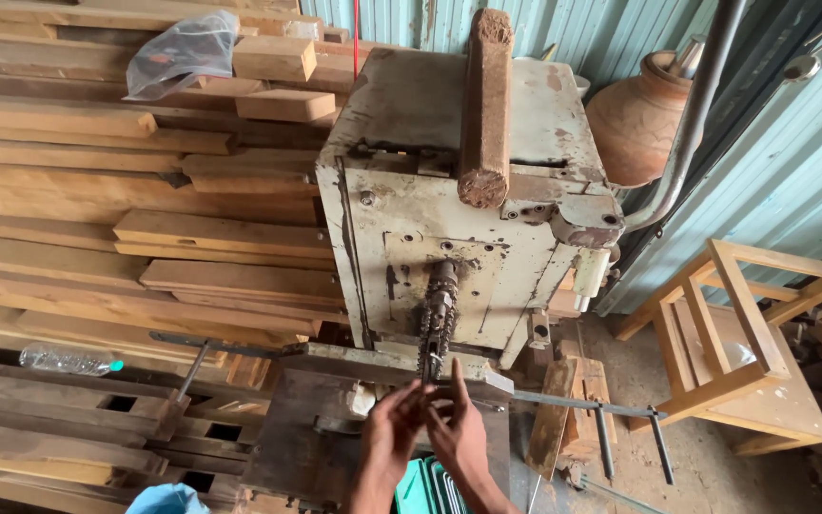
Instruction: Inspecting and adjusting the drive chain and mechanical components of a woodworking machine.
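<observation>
Reaching up from the near edge, I have my left hand (394,419) and right hand (454,424) together, fingers pinching the lower end of the cutter chain (437,328) hanging from the front of the worn cream mortising machine (449,209), stacked planks (97,219) lying to the left.

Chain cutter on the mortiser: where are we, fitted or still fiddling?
In place: the chain cutter hangs from the mortising machine head. In hand: left hand and right hand both meet at the chain's lower tip, fingers pinching there. Left: no workpiece shows under the chain, and timber stack sits beside the machine.
</observation>
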